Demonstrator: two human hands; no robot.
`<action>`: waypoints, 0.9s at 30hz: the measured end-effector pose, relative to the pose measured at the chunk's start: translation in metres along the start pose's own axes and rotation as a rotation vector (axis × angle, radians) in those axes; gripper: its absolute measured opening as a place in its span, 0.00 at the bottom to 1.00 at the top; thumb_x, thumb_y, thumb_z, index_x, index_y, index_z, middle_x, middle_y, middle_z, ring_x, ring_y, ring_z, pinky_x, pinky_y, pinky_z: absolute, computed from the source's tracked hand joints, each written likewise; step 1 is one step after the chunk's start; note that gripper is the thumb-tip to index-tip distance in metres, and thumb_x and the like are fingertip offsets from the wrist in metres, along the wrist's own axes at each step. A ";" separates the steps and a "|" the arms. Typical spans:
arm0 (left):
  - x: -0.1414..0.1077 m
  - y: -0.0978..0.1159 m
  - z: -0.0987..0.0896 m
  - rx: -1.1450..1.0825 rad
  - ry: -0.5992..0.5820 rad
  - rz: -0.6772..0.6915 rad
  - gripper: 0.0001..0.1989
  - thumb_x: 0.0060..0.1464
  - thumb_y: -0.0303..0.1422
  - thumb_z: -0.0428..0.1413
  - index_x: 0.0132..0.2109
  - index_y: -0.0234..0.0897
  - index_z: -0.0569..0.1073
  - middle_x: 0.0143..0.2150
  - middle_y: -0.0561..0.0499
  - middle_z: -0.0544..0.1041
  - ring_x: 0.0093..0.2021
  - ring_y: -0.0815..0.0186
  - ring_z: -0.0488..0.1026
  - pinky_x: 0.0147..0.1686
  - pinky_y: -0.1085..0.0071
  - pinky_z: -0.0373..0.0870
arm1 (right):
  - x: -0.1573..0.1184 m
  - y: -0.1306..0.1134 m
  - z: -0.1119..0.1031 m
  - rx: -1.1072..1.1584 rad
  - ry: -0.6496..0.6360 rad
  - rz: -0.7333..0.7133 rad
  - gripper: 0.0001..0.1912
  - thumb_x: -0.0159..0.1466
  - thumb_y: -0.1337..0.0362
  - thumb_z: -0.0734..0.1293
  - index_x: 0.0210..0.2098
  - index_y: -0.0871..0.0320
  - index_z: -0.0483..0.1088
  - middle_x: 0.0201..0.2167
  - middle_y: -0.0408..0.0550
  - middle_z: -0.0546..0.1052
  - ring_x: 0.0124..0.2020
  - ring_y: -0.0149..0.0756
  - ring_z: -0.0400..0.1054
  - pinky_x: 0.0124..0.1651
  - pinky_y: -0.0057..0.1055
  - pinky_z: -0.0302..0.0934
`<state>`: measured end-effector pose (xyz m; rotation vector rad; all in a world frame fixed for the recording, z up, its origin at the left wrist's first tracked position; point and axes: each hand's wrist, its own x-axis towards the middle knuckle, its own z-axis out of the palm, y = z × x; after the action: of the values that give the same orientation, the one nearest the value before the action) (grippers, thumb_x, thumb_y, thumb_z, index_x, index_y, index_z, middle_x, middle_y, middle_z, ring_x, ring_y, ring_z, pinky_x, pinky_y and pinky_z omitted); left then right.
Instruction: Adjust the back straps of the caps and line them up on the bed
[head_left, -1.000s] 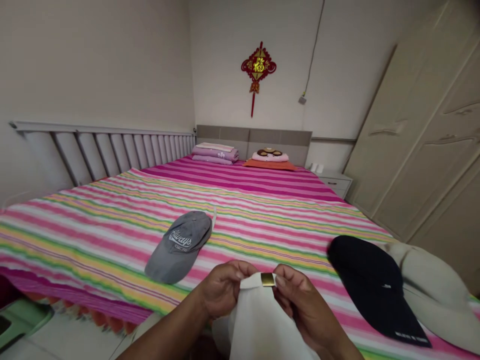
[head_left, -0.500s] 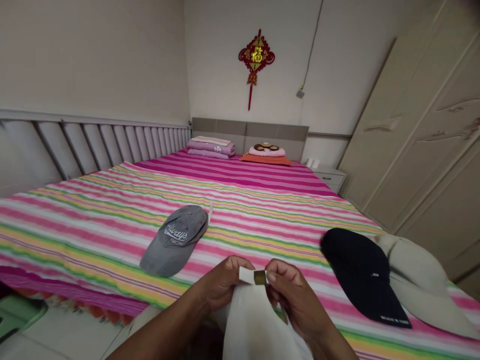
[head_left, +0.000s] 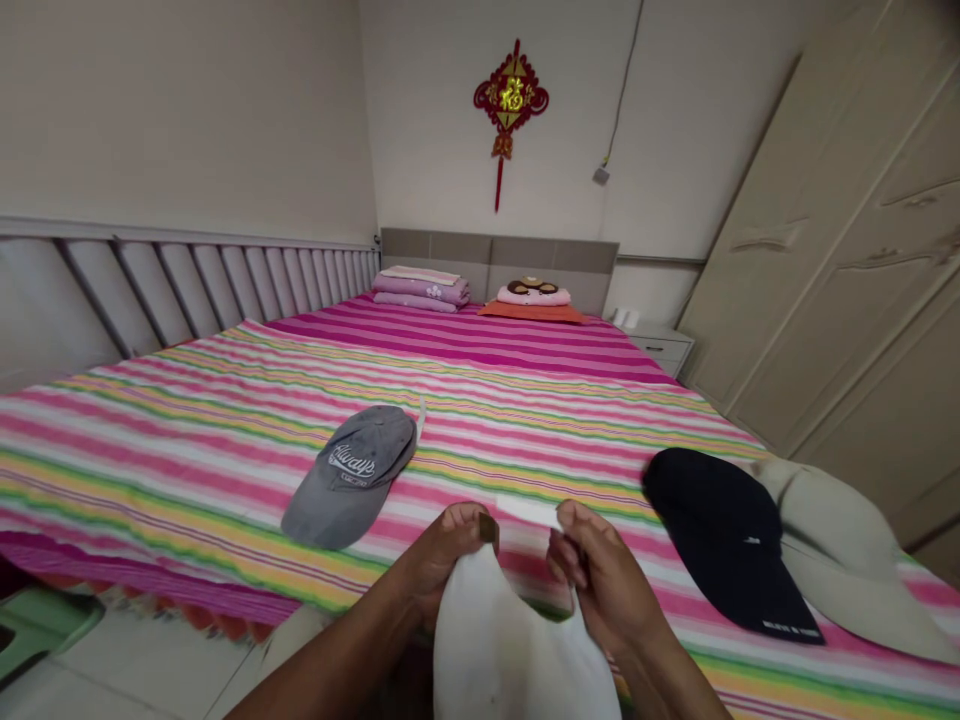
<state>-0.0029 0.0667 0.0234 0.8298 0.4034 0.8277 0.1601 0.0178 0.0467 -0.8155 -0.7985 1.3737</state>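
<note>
The bottom edge cuts off my white cap [head_left: 517, 640]. My left grip [head_left: 439, 565] partly hides its clasp [head_left: 488, 528]; my right grip [head_left: 596, 560] covers one end of the strap [head_left: 529, 511]. The black cap [head_left: 712, 530], its brim lettering [head_left: 781, 630] blurred, hides part of the beige hat [head_left: 847, 540]. The left edge crops the green stool [head_left: 56, 617].
</note>
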 end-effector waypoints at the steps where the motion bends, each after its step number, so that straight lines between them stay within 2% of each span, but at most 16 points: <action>1: 0.000 0.001 -0.002 -0.018 -0.011 0.028 0.16 0.31 0.38 0.64 0.21 0.32 0.67 0.16 0.55 0.66 0.15 0.76 0.59 0.15 0.78 0.51 | 0.002 0.000 -0.004 0.053 0.024 0.008 0.11 0.55 0.61 0.66 0.21 0.58 0.62 0.11 0.34 0.59 0.13 0.23 0.47 0.20 0.23 0.50; 3: 0.001 0.002 -0.006 -0.063 -0.015 0.060 0.16 0.32 0.37 0.64 0.21 0.33 0.66 0.16 0.56 0.65 0.15 0.76 0.59 0.16 0.78 0.52 | 0.005 0.002 -0.013 0.113 -0.007 0.094 0.10 0.55 0.58 0.66 0.25 0.58 0.66 0.17 0.39 0.67 0.18 0.26 0.57 0.24 0.25 0.55; 5: 0.001 0.004 -0.007 -0.117 0.011 0.067 0.16 0.33 0.37 0.64 0.22 0.33 0.66 0.16 0.57 0.64 0.15 0.77 0.59 0.16 0.78 0.53 | 0.004 0.008 -0.021 0.119 -0.129 0.249 0.14 0.52 0.55 0.68 0.29 0.60 0.68 0.23 0.44 0.72 0.23 0.31 0.64 0.28 0.28 0.58; 7: 0.000 0.005 -0.006 -0.158 0.088 0.064 0.16 0.33 0.37 0.64 0.23 0.33 0.66 0.16 0.58 0.64 0.15 0.77 0.59 0.16 0.78 0.55 | 0.001 0.017 -0.026 0.113 -0.266 0.385 0.15 0.47 0.58 0.72 0.28 0.63 0.69 0.23 0.46 0.73 0.24 0.32 0.66 0.29 0.28 0.58; 9: -0.001 0.008 -0.004 -0.197 0.192 0.023 0.15 0.34 0.36 0.64 0.24 0.34 0.66 0.16 0.59 0.64 0.15 0.76 0.60 0.17 0.78 0.57 | -0.003 0.024 -0.029 0.167 -0.316 0.428 0.14 0.43 0.63 0.75 0.25 0.63 0.69 0.23 0.44 0.73 0.24 0.31 0.66 0.30 0.27 0.58; 12: -0.001 0.017 -0.006 -0.257 0.295 -0.088 0.12 0.38 0.35 0.62 0.27 0.34 0.67 0.17 0.58 0.68 0.16 0.73 0.65 0.20 0.76 0.62 | -0.006 0.028 -0.028 0.323 -0.227 0.390 0.13 0.44 0.64 0.74 0.26 0.61 0.68 0.22 0.42 0.74 0.23 0.29 0.67 0.29 0.25 0.58; 14: 0.000 0.024 -0.012 -0.293 0.266 -0.152 0.10 0.39 0.34 0.62 0.28 0.34 0.69 0.20 0.55 0.72 0.20 0.70 0.69 0.24 0.74 0.65 | -0.006 0.026 -0.027 0.409 -0.114 0.377 0.12 0.45 0.64 0.74 0.27 0.59 0.69 0.21 0.40 0.74 0.22 0.29 0.68 0.28 0.24 0.59; 16: 0.001 0.025 -0.023 -0.315 0.171 -0.136 0.10 0.38 0.33 0.62 0.28 0.33 0.71 0.22 0.53 0.74 0.22 0.69 0.71 0.27 0.73 0.66 | -0.005 0.022 -0.026 0.469 -0.012 0.360 0.13 0.44 0.65 0.74 0.28 0.58 0.70 0.19 0.37 0.75 0.20 0.28 0.68 0.26 0.24 0.60; 19: -0.006 0.008 -0.044 -0.280 0.029 -0.114 0.13 0.40 0.37 0.61 0.31 0.31 0.74 0.25 0.49 0.76 0.27 0.66 0.73 0.31 0.72 0.67 | -0.001 0.016 -0.026 0.491 0.051 0.306 0.13 0.44 0.66 0.74 0.28 0.56 0.70 0.17 0.34 0.74 0.18 0.27 0.68 0.25 0.23 0.60; 21: -0.017 -0.017 -0.058 -0.208 0.015 -0.244 0.14 0.45 0.39 0.57 0.34 0.32 0.75 0.28 0.47 0.78 0.32 0.61 0.74 0.35 0.69 0.67 | 0.003 0.014 -0.029 0.467 0.068 0.271 0.15 0.43 0.65 0.75 0.30 0.55 0.70 0.19 0.34 0.75 0.20 0.27 0.69 0.27 0.22 0.62; 22: -0.023 -0.030 -0.064 -0.175 0.019 -0.311 0.11 0.46 0.37 0.57 0.35 0.34 0.76 0.28 0.47 0.78 0.34 0.60 0.75 0.36 0.68 0.67 | 0.006 0.013 -0.032 0.453 0.081 0.261 0.16 0.42 0.65 0.75 0.30 0.54 0.71 0.20 0.34 0.76 0.22 0.27 0.70 0.28 0.23 0.63; 24: -0.035 -0.056 -0.072 -0.115 0.030 -0.246 0.10 0.42 0.29 0.58 0.36 0.37 0.76 0.30 0.46 0.78 0.36 0.58 0.74 0.36 0.67 0.66 | 0.011 0.013 -0.038 0.428 0.113 0.250 0.16 0.43 0.65 0.75 0.31 0.53 0.71 0.23 0.35 0.78 0.25 0.28 0.71 0.32 0.24 0.64; 27: -0.042 -0.070 -0.076 -0.093 0.080 -0.109 0.11 0.44 0.31 0.59 0.38 0.36 0.76 0.32 0.44 0.78 0.36 0.57 0.75 0.36 0.66 0.67 | 0.018 0.014 -0.048 0.417 0.141 0.230 0.12 0.46 0.64 0.73 0.31 0.53 0.72 0.26 0.38 0.78 0.29 0.31 0.72 0.38 0.28 0.65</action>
<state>-0.0418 0.0433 -0.0786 0.6839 0.4729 0.7737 0.1954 0.0346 0.0109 -0.6781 -0.2958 1.5963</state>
